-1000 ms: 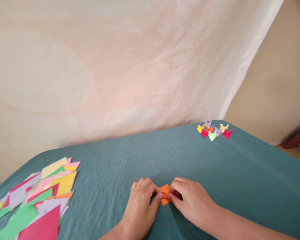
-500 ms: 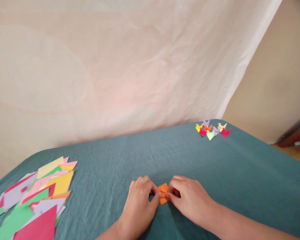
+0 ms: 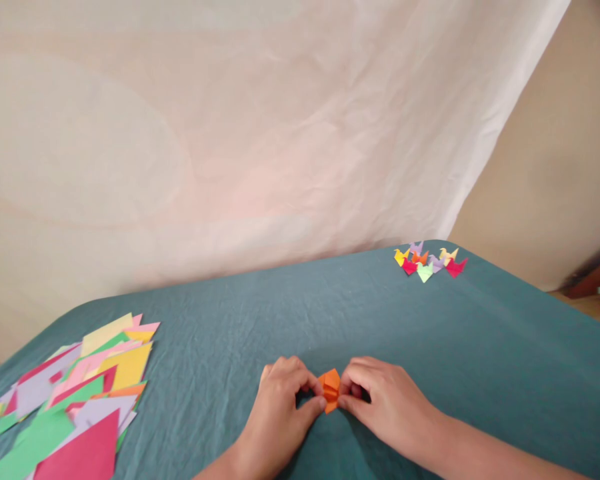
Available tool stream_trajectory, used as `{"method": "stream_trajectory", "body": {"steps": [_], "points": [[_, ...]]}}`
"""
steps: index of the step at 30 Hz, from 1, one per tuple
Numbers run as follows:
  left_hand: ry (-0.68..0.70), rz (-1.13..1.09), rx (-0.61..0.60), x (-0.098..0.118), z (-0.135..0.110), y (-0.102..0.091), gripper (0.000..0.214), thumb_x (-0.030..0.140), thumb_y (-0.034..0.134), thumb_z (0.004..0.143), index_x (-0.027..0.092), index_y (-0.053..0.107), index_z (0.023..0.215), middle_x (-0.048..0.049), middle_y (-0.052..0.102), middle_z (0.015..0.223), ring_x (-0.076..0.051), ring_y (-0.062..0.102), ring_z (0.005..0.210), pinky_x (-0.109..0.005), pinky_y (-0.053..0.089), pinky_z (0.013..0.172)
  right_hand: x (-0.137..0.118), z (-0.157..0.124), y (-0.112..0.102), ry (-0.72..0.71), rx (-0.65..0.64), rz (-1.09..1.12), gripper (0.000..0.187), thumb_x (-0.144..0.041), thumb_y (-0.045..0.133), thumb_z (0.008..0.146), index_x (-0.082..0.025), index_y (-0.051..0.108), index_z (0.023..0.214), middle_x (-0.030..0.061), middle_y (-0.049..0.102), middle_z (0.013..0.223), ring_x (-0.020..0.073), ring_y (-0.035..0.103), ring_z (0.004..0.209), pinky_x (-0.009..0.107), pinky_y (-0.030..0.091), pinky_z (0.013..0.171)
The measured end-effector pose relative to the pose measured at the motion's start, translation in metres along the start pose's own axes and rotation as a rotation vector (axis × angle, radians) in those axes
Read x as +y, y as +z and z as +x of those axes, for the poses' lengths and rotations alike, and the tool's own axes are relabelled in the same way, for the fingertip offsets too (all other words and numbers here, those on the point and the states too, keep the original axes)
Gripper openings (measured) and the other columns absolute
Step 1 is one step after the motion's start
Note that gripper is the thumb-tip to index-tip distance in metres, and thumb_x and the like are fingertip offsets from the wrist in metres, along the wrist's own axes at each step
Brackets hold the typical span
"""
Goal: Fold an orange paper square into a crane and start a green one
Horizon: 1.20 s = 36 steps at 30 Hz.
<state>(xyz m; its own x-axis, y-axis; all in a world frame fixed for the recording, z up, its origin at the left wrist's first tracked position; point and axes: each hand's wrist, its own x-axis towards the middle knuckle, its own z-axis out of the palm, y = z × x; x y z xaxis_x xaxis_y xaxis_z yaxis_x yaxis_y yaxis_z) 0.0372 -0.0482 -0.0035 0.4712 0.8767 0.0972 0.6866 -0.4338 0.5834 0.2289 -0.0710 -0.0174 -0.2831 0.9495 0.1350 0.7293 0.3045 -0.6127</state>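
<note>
**Two hands pinching a small orange fold**

The orange paper [image 3: 331,389] sits midway along the near edge of the worktop [image 3: 480,347], raised slightly off the teal cover between the two hands. The left hand [image 3: 280,410] closes thumb and forefinger on its left side; the right hand [image 3: 387,407] does the same on its right side. Each grip is thus clenched on the paper, the fingertips of the two hands almost meeting across it. The piece is already folded small, with several creases showing on its upper face.

The step in hand appears to be the setting of a crease. It is probably done best with the edges aligned before pressure is applied, the pinch kept close to the fold line, and both sides squeezed evenly so the piece does not skew.

Loose coloured sheets [image 3: 75,400] lie overlapped at the near left corner. A cluster of folded pieces [image 3: 427,261] stands at the far right corner. A pale backdrop [image 3: 230,133] hangs behind the far edge. No brand, label or writing can be read anywhere.
</note>
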Motion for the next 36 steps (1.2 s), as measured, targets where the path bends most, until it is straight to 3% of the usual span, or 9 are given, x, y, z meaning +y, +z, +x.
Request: {"method": "stream_trajectory", "body": {"steps": [7, 12, 19, 36], "points": [[0.003, 0.031, -0.023, 0.0011, -0.0011, -0.0014, 0.006, 0.016, 0.064, 0.076, 0.021, 0.062, 0.072, 0.0026, 0.061, 0.078, -0.017, 0.054, 0.081, -0.032, 0.033, 0.076, -0.0009, 0.0019, -0.0024, 0.004, -0.023, -0.019, 0.009, -0.019, 0.068, 0.076, -0.022, 0.062, 0.071, -0.0053, 0.060, 0.069, 0.0106, 0.055, 0.067, 0.021, 0.034, 0.060], [0.014, 0.064, -0.031, 0.0033, 0.0001, -0.0025, 0.014, 0.021, 0.055, 0.084, 0.021, 0.061, 0.071, 0.0021, 0.060, 0.076, -0.016, 0.053, 0.078, -0.031, 0.032, 0.074, -0.0008, 0.0018, -0.0012, -0.005, -0.017, -0.045, 0.011, -0.019, 0.061, 0.082, -0.020, 0.061, 0.071, -0.0037, 0.061, 0.071, 0.0112, 0.055, 0.068, 0.021, 0.033, 0.061], [-0.006, 0.124, -0.010, 0.0071, -0.0001, -0.0003, 0.018, 0.022, 0.049, 0.086, 0.020, 0.059, 0.072, 0.0009, 0.059, 0.077, -0.016, 0.052, 0.078, -0.032, 0.031, 0.074, -0.0032, 0.0025, -0.0020, 0.007, -0.002, -0.078, 0.012, -0.014, 0.061, 0.079, -0.019, 0.060, 0.068, -0.0038, 0.060, 0.069, 0.0105, 0.055, 0.066, 0.021, 0.033, 0.060], [0.002, 0.153, -0.031, 0.0028, 0.0023, 0.0031, 0.014, 0.023, 0.052, 0.084, 0.020, 0.057, 0.072, 0.0015, 0.059, 0.077, -0.017, 0.051, 0.078, -0.031, 0.031, 0.072, -0.0021, 0.0045, 0.0007, 0.044, 0.020, -0.102, 0.013, -0.018, 0.062, 0.076, -0.019, 0.058, 0.064, -0.0041, 0.060, 0.067, 0.0105, 0.054, 0.063, 0.021, 0.031, 0.057]]}}
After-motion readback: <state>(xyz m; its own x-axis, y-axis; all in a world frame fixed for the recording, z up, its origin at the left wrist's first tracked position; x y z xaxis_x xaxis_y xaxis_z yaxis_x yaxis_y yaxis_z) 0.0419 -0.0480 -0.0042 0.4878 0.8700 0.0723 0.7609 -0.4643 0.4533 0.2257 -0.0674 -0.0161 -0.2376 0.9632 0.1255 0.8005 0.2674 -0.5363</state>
